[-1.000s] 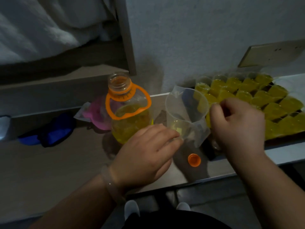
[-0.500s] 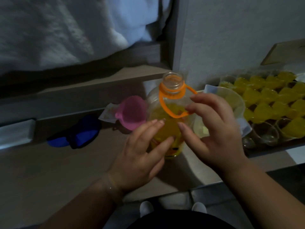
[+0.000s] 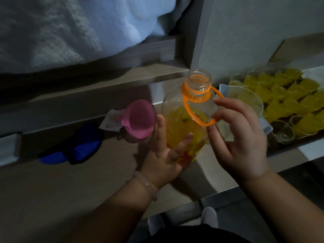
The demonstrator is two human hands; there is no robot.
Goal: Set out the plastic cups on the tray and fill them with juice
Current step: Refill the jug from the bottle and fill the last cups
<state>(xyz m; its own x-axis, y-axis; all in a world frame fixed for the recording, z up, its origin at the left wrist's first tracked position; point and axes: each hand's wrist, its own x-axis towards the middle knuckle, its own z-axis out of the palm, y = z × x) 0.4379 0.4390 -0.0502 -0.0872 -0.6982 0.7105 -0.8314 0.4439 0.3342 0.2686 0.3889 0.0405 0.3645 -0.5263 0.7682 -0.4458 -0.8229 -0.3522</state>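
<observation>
Clear uncapped bottle [image 3: 175, 111], yellow juice [image 3: 182, 130], orange handle [image 3: 194, 98].

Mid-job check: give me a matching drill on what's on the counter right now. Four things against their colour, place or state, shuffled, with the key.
Things
1. juice bottle
2. funnel
3. measuring jug
4. near-corner cups

States
A. clear and unfilled, standing on the tray
B. pink, lying on its side left of the bottle
C. uncapped, held by the left hand and right hand
D. clear, with a spout, behind the right hand

Pairs: 1-C, 2-B, 3-D, 4-A
</observation>
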